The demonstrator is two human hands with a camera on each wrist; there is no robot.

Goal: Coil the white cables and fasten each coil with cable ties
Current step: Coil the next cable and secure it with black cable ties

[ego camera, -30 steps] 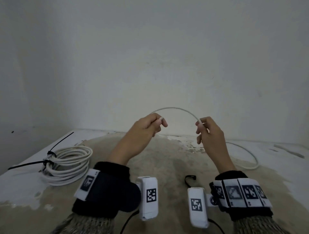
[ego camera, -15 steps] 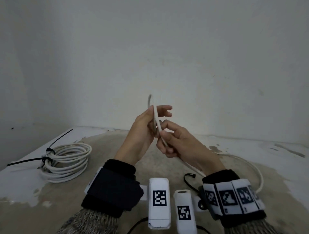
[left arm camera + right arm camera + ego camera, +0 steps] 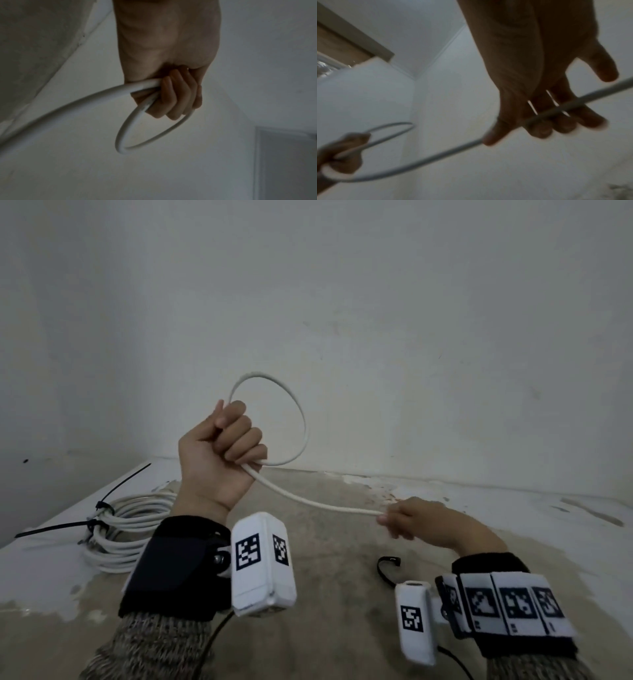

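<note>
Left hand (image 3: 219,453) fingers fist a round loop of smooth white cable (image 3: 308,501); right hand (image 3: 421,522) fingers curl round it

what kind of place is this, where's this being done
Probably a bare, unfinished room, not a workshop. The work goes on over a stained, patchy surface against a plain scuffed wall, with only a tied cable coil and a loose cable around.

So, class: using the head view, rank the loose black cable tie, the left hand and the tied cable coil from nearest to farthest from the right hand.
1. Loose black cable tie, just below the right hand.
2. Left hand, raised to the left.
3. Tied cable coil, far left on the table.
</note>
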